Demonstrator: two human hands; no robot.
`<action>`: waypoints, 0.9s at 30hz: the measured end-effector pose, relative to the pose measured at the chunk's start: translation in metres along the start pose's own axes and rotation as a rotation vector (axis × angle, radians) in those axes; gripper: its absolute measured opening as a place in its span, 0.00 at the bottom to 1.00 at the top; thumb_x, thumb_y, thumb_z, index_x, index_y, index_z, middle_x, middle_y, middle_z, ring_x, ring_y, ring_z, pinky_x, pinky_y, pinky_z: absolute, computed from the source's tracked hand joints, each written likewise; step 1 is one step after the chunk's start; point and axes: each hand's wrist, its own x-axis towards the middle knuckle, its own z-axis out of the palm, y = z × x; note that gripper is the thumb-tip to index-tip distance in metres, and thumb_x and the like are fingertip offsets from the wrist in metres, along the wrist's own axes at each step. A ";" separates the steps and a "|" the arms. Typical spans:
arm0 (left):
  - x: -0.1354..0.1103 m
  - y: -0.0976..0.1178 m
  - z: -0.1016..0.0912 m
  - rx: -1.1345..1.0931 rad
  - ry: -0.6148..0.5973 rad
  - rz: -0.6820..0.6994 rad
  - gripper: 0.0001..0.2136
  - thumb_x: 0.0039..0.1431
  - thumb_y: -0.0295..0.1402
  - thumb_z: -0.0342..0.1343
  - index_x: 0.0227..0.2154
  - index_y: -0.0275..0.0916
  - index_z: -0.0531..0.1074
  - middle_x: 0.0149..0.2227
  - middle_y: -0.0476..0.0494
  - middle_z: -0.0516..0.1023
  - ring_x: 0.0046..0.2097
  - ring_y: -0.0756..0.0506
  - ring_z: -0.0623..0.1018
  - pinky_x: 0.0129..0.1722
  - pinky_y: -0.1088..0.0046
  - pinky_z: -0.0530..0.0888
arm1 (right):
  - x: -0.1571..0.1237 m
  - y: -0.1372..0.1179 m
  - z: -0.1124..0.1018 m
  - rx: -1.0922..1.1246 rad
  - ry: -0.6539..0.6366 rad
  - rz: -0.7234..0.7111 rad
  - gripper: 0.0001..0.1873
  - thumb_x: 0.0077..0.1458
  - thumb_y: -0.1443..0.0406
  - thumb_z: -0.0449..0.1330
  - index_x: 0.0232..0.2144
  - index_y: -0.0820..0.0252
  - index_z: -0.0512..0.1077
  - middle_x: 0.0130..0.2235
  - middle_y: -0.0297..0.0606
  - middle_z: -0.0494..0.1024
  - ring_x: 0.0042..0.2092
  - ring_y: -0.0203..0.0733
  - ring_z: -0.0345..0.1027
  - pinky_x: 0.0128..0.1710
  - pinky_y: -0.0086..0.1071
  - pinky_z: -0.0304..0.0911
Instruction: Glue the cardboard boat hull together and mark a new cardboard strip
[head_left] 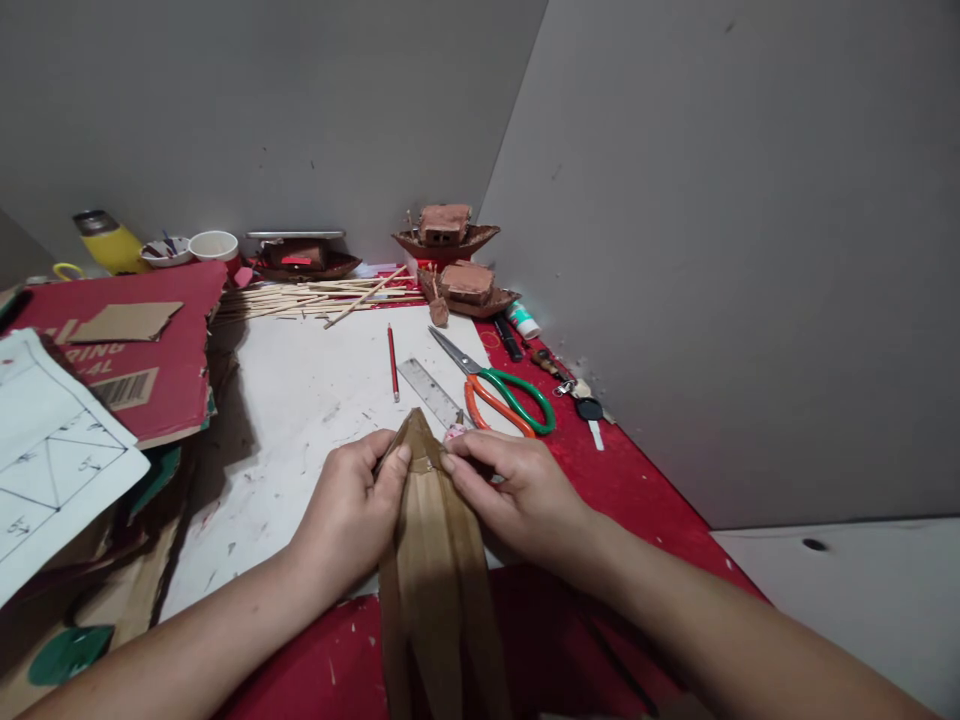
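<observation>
A long brown cardboard piece (431,530) with a pointed tip, the tip partly covered by brown tape, lies between my hands and runs toward me. My left hand (356,500) pinches its left edge near the tip, thumb on top. On the right edge, the thumb and fingers of my right hand (517,490) are closed by the taped part. A small pink patterned thing (454,432) shows just behind my right fingers, partly hidden. Beyond the tip lie a steel ruler (433,388), scissors (491,385) with green and orange handles, and a red pencil (393,362).
Thin wooden sticks (315,300) and brown model boats (446,230) lie along the back. Red cardboard (172,330) and a sheet with drawn lines (60,470) are stacked at left. Keys (589,408) and a glue bottle (523,319) sit by the right wall, a yellow bottle (112,243) back left.
</observation>
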 end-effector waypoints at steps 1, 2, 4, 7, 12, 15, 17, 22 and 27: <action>0.000 0.001 0.000 -0.009 0.004 0.009 0.13 0.65 0.38 0.48 0.36 0.37 0.75 0.30 0.47 0.77 0.33 0.48 0.71 0.32 0.74 0.69 | 0.000 0.001 0.000 0.001 0.018 -0.005 0.09 0.58 0.71 0.55 0.26 0.60 0.70 0.25 0.36 0.73 0.27 0.36 0.68 0.29 0.27 0.64; -0.001 0.002 -0.001 -0.012 0.010 0.024 0.13 0.65 0.38 0.47 0.37 0.38 0.75 0.31 0.47 0.77 0.33 0.48 0.71 0.32 0.74 0.69 | -0.001 0.001 0.000 0.003 0.037 -0.015 0.08 0.58 0.71 0.55 0.27 0.60 0.71 0.26 0.36 0.75 0.27 0.37 0.70 0.29 0.27 0.65; -0.001 0.003 -0.001 0.002 0.029 0.058 0.13 0.66 0.39 0.46 0.39 0.39 0.74 0.32 0.49 0.76 0.33 0.49 0.71 0.33 0.75 0.69 | -0.001 0.003 0.001 -0.005 0.075 -0.045 0.07 0.58 0.71 0.56 0.30 0.60 0.73 0.27 0.37 0.77 0.29 0.38 0.72 0.31 0.28 0.67; -0.001 0.003 -0.002 0.030 0.041 0.097 0.13 0.67 0.38 0.45 0.39 0.39 0.74 0.31 0.49 0.76 0.33 0.49 0.71 0.34 0.75 0.68 | -0.002 0.004 0.003 -0.036 0.101 -0.095 0.07 0.58 0.70 0.55 0.33 0.60 0.74 0.29 0.38 0.79 0.30 0.39 0.74 0.32 0.29 0.69; 0.001 0.001 -0.003 0.006 0.025 0.124 0.13 0.67 0.36 0.46 0.43 0.39 0.74 0.35 0.48 0.78 0.37 0.47 0.74 0.38 0.73 0.70 | -0.001 0.002 0.002 -0.053 0.107 -0.155 0.08 0.60 0.71 0.55 0.34 0.61 0.74 0.30 0.40 0.80 0.32 0.40 0.75 0.35 0.30 0.71; 0.001 0.000 -0.002 0.013 0.044 0.137 0.12 0.66 0.35 0.47 0.43 0.39 0.74 0.36 0.47 0.78 0.37 0.47 0.74 0.38 0.73 0.70 | -0.001 0.001 0.000 -0.039 0.104 -0.188 0.08 0.61 0.70 0.54 0.37 0.62 0.74 0.31 0.41 0.80 0.34 0.40 0.76 0.37 0.30 0.72; 0.001 0.000 -0.002 0.023 0.052 0.145 0.12 0.66 0.35 0.47 0.42 0.39 0.74 0.36 0.48 0.78 0.37 0.48 0.74 0.38 0.73 0.70 | -0.001 0.000 -0.002 -0.024 0.116 -0.162 0.07 0.60 0.69 0.56 0.38 0.62 0.74 0.32 0.42 0.80 0.34 0.40 0.76 0.35 0.30 0.72; 0.000 -0.001 0.003 0.098 0.043 0.113 0.10 0.66 0.35 0.47 0.34 0.40 0.72 0.29 0.52 0.73 0.32 0.50 0.70 0.33 0.75 0.67 | -0.001 -0.002 -0.003 0.022 0.169 -0.078 0.05 0.57 0.68 0.60 0.36 0.61 0.75 0.31 0.39 0.80 0.31 0.38 0.74 0.30 0.28 0.70; -0.001 -0.001 0.007 0.136 0.045 0.127 0.10 0.65 0.33 0.47 0.30 0.39 0.69 0.26 0.54 0.70 0.29 0.52 0.67 0.31 0.76 0.65 | -0.001 -0.004 0.001 0.003 0.212 -0.075 0.05 0.56 0.72 0.59 0.32 0.60 0.75 0.29 0.38 0.80 0.32 0.39 0.75 0.31 0.29 0.70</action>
